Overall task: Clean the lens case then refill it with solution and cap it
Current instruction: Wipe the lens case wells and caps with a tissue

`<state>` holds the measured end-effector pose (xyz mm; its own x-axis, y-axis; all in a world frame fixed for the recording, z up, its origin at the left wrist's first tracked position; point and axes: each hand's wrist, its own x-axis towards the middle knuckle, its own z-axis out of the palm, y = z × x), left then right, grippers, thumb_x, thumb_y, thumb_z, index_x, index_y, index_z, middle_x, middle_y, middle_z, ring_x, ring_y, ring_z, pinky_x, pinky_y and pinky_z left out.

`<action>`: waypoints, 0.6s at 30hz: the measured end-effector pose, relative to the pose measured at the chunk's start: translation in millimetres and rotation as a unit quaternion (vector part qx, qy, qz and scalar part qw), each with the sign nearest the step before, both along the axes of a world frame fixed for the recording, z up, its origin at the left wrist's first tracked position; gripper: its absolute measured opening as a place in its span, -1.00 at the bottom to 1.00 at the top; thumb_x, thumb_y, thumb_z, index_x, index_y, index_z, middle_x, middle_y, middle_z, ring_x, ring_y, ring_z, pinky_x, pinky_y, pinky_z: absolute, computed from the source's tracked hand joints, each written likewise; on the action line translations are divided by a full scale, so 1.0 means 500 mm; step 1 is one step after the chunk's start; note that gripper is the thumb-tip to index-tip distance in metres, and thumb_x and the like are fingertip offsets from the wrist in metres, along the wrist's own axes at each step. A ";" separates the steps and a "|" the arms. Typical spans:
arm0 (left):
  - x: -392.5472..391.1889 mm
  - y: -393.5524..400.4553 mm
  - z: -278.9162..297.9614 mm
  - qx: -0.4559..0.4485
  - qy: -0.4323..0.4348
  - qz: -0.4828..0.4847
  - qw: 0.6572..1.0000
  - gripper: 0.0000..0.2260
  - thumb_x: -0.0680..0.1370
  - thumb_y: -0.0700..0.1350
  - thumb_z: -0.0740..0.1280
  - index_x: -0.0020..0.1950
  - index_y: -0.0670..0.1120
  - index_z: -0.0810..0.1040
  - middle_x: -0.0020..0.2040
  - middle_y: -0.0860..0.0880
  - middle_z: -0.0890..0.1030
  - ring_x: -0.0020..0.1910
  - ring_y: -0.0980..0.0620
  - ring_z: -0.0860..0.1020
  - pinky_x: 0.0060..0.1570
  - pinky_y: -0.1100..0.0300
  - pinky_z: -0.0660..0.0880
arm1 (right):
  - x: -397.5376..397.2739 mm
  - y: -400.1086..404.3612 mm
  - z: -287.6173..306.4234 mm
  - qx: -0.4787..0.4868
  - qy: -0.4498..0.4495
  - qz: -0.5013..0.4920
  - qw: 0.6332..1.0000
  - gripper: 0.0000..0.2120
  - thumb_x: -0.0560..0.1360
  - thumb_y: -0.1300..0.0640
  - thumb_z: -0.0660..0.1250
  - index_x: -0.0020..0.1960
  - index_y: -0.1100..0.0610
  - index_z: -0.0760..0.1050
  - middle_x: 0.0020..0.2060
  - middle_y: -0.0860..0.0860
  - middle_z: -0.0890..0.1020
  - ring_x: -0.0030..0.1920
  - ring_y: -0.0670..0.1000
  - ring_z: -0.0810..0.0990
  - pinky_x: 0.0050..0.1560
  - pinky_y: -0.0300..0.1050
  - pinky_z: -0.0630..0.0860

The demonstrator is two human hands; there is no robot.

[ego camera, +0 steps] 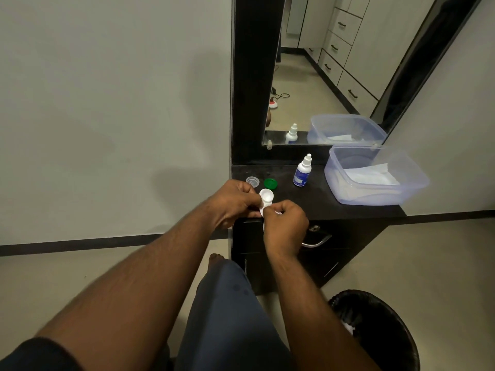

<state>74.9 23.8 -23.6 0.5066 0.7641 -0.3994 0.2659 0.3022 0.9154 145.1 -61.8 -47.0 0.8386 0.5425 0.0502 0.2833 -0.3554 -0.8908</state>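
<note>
**Open lens case at the counter's front edge**

The lens case (265, 198) is white plastic with both wells uncapped. The far well faces up, round and shallow; the near well is mostly hidden behind fingers and a bit of white tissue (265, 223) that shows at it and just below. The case sits above the front left corner of the black counter (308, 202). Its two caps lie on the counter just behind it, close together: a clear cap (252, 181) on the left and a green cap (270, 183) on the right. The solution bottle (302, 172) stands upright further right, white with a blue label, its nozzle cap on
</note>
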 end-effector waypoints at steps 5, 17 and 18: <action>-0.001 0.002 -0.001 -0.007 -0.017 -0.001 1.000 -0.67 0.44 -0.42 0.36 -0.49 -0.14 0.55 -0.32 -0.13 0.63 -0.26 -0.04 0.66 -0.04 0.04 0.63 | 0.005 -0.010 0.002 -0.010 0.047 0.060 0.997 -0.85 0.48 0.17 0.34 -0.01 0.11 0.66 -0.10 0.05 0.67 -0.12 0.01 0.62 -0.12 -0.11 0.55; -0.007 0.007 0.007 -0.014 -0.015 -0.037 0.999 -0.77 0.44 -0.42 0.35 -0.36 -0.19 0.49 -0.30 -0.13 0.61 -0.29 0.01 0.66 -0.20 0.17 0.65 | 0.151 -0.013 0.096 -0.149 -0.543 0.524 0.639 -0.66 0.38 0.25 0.45 0.15 0.10 0.59 0.01 0.10 0.55 -0.01 0.10 0.49 -0.11 -0.11 0.40; -0.006 0.008 0.008 -0.013 -0.016 -0.034 0.999 -0.77 0.44 -0.42 0.35 -0.36 -0.19 0.49 -0.30 -0.13 0.60 -0.29 0.01 0.65 -0.20 0.18 0.64 | 0.163 -0.005 0.114 -0.143 -0.596 0.550 0.567 -0.64 0.32 0.22 0.51 0.11 0.10 0.60 -0.03 0.10 0.58 -0.05 0.10 0.53 -0.16 -0.10 0.42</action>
